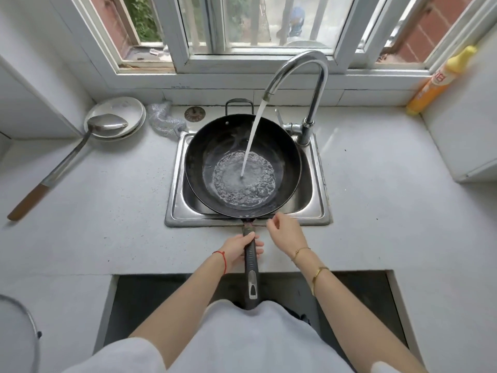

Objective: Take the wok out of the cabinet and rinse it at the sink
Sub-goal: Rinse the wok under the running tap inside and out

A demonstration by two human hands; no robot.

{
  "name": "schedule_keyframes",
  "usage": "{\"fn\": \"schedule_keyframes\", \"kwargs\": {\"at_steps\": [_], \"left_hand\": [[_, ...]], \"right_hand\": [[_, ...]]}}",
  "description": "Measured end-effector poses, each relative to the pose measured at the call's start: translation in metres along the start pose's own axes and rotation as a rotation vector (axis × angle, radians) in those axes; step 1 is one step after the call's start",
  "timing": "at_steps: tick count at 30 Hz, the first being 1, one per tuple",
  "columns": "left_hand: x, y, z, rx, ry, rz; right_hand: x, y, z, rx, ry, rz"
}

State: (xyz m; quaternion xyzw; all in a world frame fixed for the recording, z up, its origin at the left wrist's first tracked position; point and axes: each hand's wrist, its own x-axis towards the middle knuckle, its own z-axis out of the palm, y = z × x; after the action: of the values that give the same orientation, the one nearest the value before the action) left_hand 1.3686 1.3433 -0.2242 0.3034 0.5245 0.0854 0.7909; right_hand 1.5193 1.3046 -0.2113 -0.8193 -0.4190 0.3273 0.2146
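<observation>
Countertop (pixel 107 200), pale and faintly speckled, carries everything here. Toward its back left corner a long steel ladle (pixel 106 124) with a wooden grip rests its bowl on a stack of shallow white plates (pixel 118 109), likely parked there to keep it off the surface; just right of them, at the sink's back left corner, lies a crumpled wire scourer (pixel 164 118), near enough to grab.

The stainless sink (pixel 320 195) is sunk into the middle of the counter, and the wok (pixel 215 146) sits across it, too wide to drop inside, its rim overhanging the basin's front edge. It is dark, smooth, round metal with a small loop handle at the back. Water pools and bubbles in its bottom, fed by a white stream from the curved chrome faucet (pixel 309 65) mounted at the sink's back right corner, so the rinse looks under way.

The left hand (pixel 239 250) is wrapped tight around the ribbed black handle (pixel 250 265), which juts over the counter's front edge toward the body, probably to steady the pan under the flow. The right hand (pixel 285 232) hovers just beside the wok's near rim, fingers loosely curled and holding nothing.

An orange and yellow squeeze bottle (pixel 435 84) leans at the back right corner.
</observation>
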Motion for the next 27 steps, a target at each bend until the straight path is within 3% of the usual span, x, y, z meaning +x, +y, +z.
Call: {"fn": "schedule_keyframes", "kwargs": {"at_steps": [6, 9, 17, 22, 27], "left_hand": [[0.000, 0.003, -0.003, 0.097, 0.036, 0.020], [0.000, 0.004, -0.005, 0.115, 0.022, 0.021], [-0.001, 0.004, -0.009, 0.150, -0.019, 0.013], [0.000, 0.005, -0.009, 0.094, -0.047, 0.007], [0.002, 0.008, -0.007, 0.016, -0.073, -0.002]], "right_hand": [[-0.036, 0.000, 0.031, 0.042, -0.285, 0.139], [-0.048, -0.003, 0.043, 0.218, -0.343, 0.200], [-0.060, -0.007, 0.062, 0.683, -0.366, 0.386], [-0.064, -0.015, 0.075, 0.732, -0.261, 0.412], [-0.068, -0.021, 0.085, 0.622, -0.084, 0.420]]}}
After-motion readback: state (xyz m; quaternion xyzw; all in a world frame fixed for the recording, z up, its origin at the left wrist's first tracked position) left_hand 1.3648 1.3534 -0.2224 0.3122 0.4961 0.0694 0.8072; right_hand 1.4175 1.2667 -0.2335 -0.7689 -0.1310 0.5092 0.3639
